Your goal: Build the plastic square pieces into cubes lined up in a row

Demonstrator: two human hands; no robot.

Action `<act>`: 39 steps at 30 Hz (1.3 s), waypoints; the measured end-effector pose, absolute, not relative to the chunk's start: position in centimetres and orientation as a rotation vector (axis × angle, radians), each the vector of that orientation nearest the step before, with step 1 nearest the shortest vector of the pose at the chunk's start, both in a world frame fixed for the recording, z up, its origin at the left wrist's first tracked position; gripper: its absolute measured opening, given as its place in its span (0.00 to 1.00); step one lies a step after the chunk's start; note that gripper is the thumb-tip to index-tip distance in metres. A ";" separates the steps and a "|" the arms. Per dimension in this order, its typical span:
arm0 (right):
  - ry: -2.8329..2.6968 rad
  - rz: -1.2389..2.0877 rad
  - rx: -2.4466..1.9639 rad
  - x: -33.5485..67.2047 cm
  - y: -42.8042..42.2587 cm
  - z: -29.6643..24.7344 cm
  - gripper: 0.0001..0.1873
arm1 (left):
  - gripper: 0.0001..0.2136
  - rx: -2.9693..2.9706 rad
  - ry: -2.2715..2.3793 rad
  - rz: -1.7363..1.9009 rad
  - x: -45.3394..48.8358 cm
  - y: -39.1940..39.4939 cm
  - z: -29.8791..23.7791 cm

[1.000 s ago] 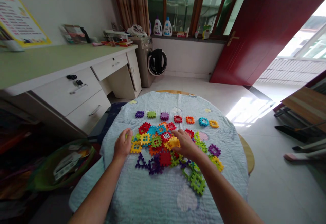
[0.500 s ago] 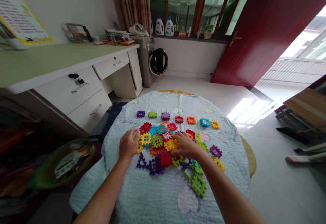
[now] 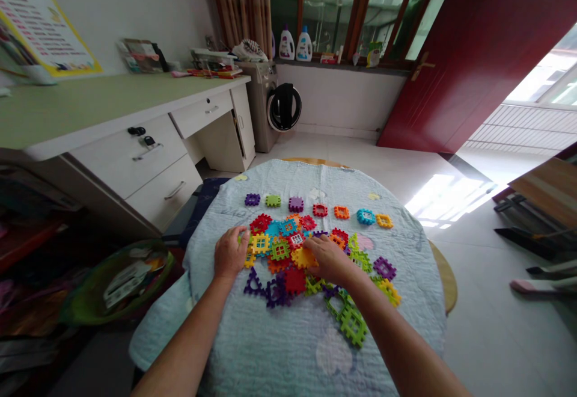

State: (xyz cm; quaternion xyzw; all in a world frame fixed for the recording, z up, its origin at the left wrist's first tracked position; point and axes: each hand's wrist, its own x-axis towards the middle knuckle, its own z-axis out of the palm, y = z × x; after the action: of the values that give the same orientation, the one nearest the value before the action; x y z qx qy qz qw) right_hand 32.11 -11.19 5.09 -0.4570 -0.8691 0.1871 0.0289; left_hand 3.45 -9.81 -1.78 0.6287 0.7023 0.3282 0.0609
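Colourful notched plastic building blocks lie in a loose pile on a cloth-covered round table. At the pile's left edge, my left hand (image 3: 231, 251) is closed, its fingertips around a small green block (image 3: 241, 238) that is mostly hidden. My right hand (image 3: 331, 258) is on the right part of the pile, thumb and fingers closed at the edge of a yellow block (image 3: 303, 257). Between the hands are a green window block (image 3: 280, 249), a yellow window block (image 3: 260, 243) and a red block with a white window (image 3: 296, 239). A solid red block (image 3: 294, 281) lies nearer me.
Beyond the pile runs a spaced row of single blocks, from a dark purple one (image 3: 252, 199) to an orange-yellow one (image 3: 384, 221). Joined green blocks (image 3: 353, 326) lie at the near right. A green basket (image 3: 81, 307) stands left of the table, by a white desk (image 3: 148, 168).
The whole view has shifted slightly to the right. Both hands keep nearly the same places on the pile, and no block has visibly moved.
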 end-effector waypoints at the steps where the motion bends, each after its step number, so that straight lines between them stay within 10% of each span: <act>1: -2.681 0.567 -1.394 32.2 -11.1 5.0 0.28 | 0.19 1.904 2.121 0.991 3.4 -9.8 -1.8; 39: -2.707 0.461 -1.692 32.8 -9.4 5.4 0.21 | 0.18 1.925 2.136 1.008 3.1 -9.5 -2.2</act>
State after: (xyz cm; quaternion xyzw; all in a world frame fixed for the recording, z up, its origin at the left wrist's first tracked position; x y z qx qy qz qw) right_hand 32.82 -9.43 5.36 -0.5241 -0.8386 0.1428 -0.0420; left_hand 3.10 -9.54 -2.21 0.6311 0.7002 0.3304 0.0471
